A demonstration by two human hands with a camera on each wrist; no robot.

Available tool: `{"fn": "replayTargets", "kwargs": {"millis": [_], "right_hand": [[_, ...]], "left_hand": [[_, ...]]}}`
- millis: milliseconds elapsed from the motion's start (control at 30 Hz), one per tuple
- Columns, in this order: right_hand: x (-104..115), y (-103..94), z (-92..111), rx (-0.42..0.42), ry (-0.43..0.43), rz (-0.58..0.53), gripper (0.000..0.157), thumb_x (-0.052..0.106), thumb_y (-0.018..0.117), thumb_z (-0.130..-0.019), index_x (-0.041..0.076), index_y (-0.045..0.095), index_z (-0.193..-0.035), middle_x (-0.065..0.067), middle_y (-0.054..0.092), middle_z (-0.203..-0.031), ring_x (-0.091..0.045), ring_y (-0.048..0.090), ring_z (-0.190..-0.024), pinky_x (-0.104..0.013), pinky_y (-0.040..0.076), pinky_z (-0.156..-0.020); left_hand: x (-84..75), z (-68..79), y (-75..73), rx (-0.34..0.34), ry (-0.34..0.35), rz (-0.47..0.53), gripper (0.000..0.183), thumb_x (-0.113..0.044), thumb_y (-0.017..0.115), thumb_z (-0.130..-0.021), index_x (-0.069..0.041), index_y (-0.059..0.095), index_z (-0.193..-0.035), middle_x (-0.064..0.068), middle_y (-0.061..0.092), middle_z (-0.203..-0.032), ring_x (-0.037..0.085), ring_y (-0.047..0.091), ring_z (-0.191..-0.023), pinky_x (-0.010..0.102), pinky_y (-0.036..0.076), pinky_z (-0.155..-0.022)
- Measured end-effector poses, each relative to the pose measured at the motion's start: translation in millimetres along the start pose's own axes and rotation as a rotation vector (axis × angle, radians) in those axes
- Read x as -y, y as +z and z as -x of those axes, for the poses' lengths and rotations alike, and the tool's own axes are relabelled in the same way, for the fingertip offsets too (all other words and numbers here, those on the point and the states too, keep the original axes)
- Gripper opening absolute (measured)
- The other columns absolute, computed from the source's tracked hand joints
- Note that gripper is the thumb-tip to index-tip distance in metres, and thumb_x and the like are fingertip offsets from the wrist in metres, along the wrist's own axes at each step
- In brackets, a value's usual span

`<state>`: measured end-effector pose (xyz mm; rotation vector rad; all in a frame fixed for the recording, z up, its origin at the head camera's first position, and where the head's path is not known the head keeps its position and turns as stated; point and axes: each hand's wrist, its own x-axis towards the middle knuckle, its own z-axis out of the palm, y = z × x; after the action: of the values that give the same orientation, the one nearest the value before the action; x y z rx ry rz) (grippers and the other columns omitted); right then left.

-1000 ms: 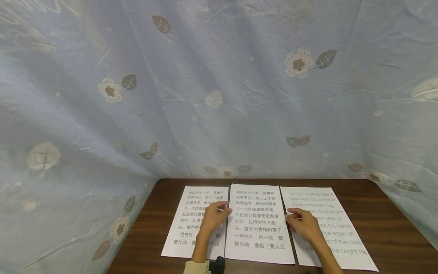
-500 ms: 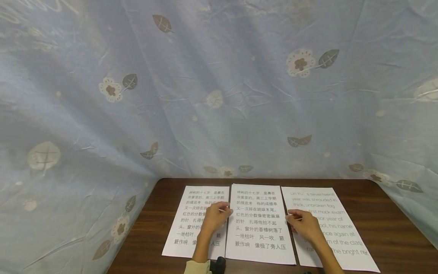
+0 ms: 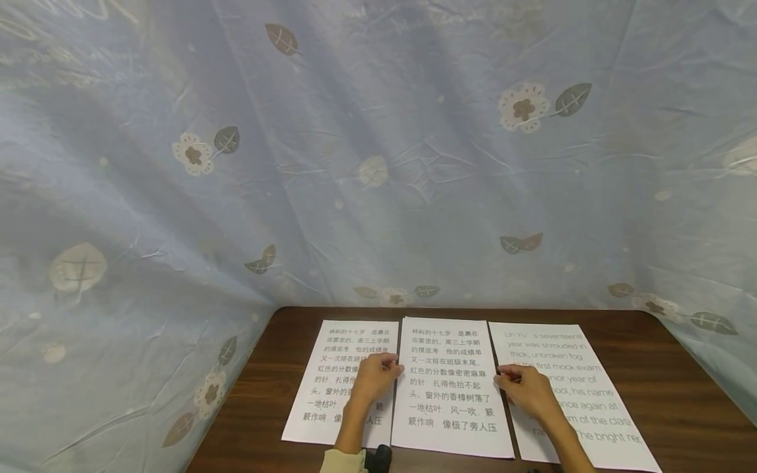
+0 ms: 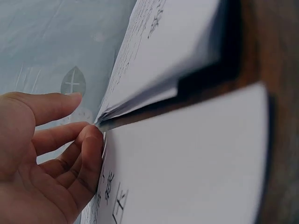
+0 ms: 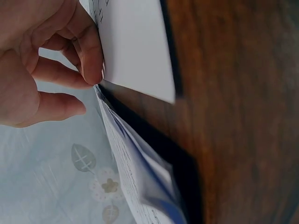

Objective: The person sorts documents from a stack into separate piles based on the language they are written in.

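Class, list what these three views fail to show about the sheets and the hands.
Left sheet: head view, part of its text covered by the left hand.
Right sheet: head view, the right hand covers some words; faint print; the picture's bottom edge cuts off its corner.
Middle sheet: both wrist views, print too oblique to read.

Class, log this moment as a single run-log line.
left hand: pinches middle sheet's left edge | right hand: pinches its right edge | left sheet, right sheet: flat on table
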<state>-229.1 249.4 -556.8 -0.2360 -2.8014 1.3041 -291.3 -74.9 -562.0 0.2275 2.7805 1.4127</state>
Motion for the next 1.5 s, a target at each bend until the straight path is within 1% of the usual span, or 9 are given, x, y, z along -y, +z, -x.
{"fn": "replayTargets", "kwargs": {"millis": [233, 400, 567, 767, 933, 1100, 1300, 1367, 1500], "right_hand": [[0.6, 1.0, -1.0, 0.002, -0.009, 0.013, 0.038, 0.019, 0.072, -0.099, -0.008, 0.073, -0.125, -0.009, 0.079, -0.096, -0.013, 0.069, -0.071, -0.026, 0.056, -0.059], [-0.1, 2.8, -1.4, 0.001, -0.01, 0.025, 0.036, 0.019, 0.071, -0.099, -0.007, 0.075, -0.123, -0.01, 0.079, -0.094, -0.013, 0.068, -0.071, -0.026, 0.055, -0.058], [-1.4, 3.7, -1.4, -0.006, -0.016, 0.04, 0.035, 0.019, 0.072, -0.098, -0.006, 0.075, -0.122, -0.009, 0.079, -0.095, -0.013, 0.068, -0.074, -0.025, 0.055, -0.059], [-1.2, 3.1, -0.8, 0.0, -0.011, 0.026, 0.034, 0.019, 0.073, -0.098, -0.005, 0.076, -0.123, -0.008, 0.079, -0.095, -0.013, 0.068, -0.072, -0.026, 0.055, -0.059], [0.0, 1.5, 0.0, 0.01, -0.013, 0.008, 0.035, 0.018, 0.072, -0.098, -0.005, 0.075, -0.124, -0.01, 0.079, -0.097, -0.014, 0.069, -0.071, -0.027, 0.057, -0.059], [1.0, 0.5, -0.9, 0.006, -0.022, 0.013, 0.034, 0.017, 0.072, -0.098, -0.005, 0.075, -0.124, -0.013, 0.08, -0.101, -0.016, 0.072, -0.077, -0.028, 0.059, -0.062], [4.9, -1.4, -1.0, -0.021, -0.078, 0.064, 0.033, 0.018, 0.074, -0.097, -0.003, 0.076, -0.122, -0.007, 0.079, -0.099, -0.026, 0.077, -0.093, -0.037, 0.061, -0.075], [6.4, -1.7, -0.3, -0.025, -0.089, 0.062, 0.034, 0.018, 0.077, -0.096, -0.002, 0.076, -0.123, -0.005, 0.078, -0.098, -0.024, 0.076, -0.092, -0.036, 0.06, -0.076], [7.4, 0.0, 1.6, -0.019, -0.09, 0.017, 0.039, 0.014, 0.08, -0.093, -0.004, 0.074, -0.126, -0.006, 0.078, -0.097, -0.019, 0.075, -0.087, -0.028, 0.06, -0.069]], "left_hand": [[-3.1, 1.9, -0.3, 0.002, 0.037, -0.009, 0.035, -0.02, 0.078, -0.096, 0.0, 0.077, -0.125, 0.005, 0.076, -0.094, 0.012, 0.064, -0.077, 0.022, 0.051, -0.062], [-2.6, 2.6, 1.2, -0.004, 0.035, -0.022, 0.034, -0.02, 0.078, -0.096, -0.001, 0.077, -0.123, 0.006, 0.076, -0.094, 0.011, 0.064, -0.078, 0.022, 0.052, -0.064], [-2.0, 3.3, 2.6, -0.002, 0.036, -0.036, 0.034, -0.02, 0.078, -0.095, 0.0, 0.077, -0.123, 0.003, 0.074, -0.088, 0.01, 0.061, -0.072, 0.022, 0.05, -0.06], [-1.4, 3.3, 3.5, -0.008, 0.047, -0.034, 0.036, -0.019, 0.078, -0.095, 0.002, 0.077, -0.124, 0.002, 0.073, -0.085, 0.009, 0.059, -0.069, 0.021, 0.048, -0.058], [-2.3, 2.8, 3.1, -0.008, 0.05, -0.028, 0.036, -0.019, 0.078, -0.095, 0.001, 0.077, -0.124, 0.001, 0.072, -0.084, 0.009, 0.058, -0.069, 0.021, 0.047, -0.057], [-4.6, 2.4, 2.1, -0.004, 0.041, -0.008, 0.037, -0.021, 0.078, -0.096, 0.0, 0.076, -0.127, 0.001, 0.071, -0.089, 0.009, 0.061, -0.075, 0.021, 0.05, -0.061], [-8.3, 3.9, 1.3, -0.009, 0.045, -0.001, 0.036, -0.021, 0.078, -0.096, -0.002, 0.077, -0.127, 0.001, 0.072, -0.098, 0.012, 0.066, -0.088, 0.023, 0.054, -0.069], [-10.2, 4.5, 0.8, -0.009, 0.046, 0.011, 0.035, -0.02, 0.078, -0.096, -0.004, 0.077, -0.127, 0.002, 0.072, -0.101, 0.013, 0.067, -0.09, 0.024, 0.056, -0.071], [-12.8, 4.9, 0.8, -0.009, 0.044, 0.052, 0.034, -0.018, 0.078, -0.095, -0.005, 0.077, -0.126, 0.003, 0.074, -0.104, 0.013, 0.07, -0.091, 0.025, 0.058, -0.072]]}}
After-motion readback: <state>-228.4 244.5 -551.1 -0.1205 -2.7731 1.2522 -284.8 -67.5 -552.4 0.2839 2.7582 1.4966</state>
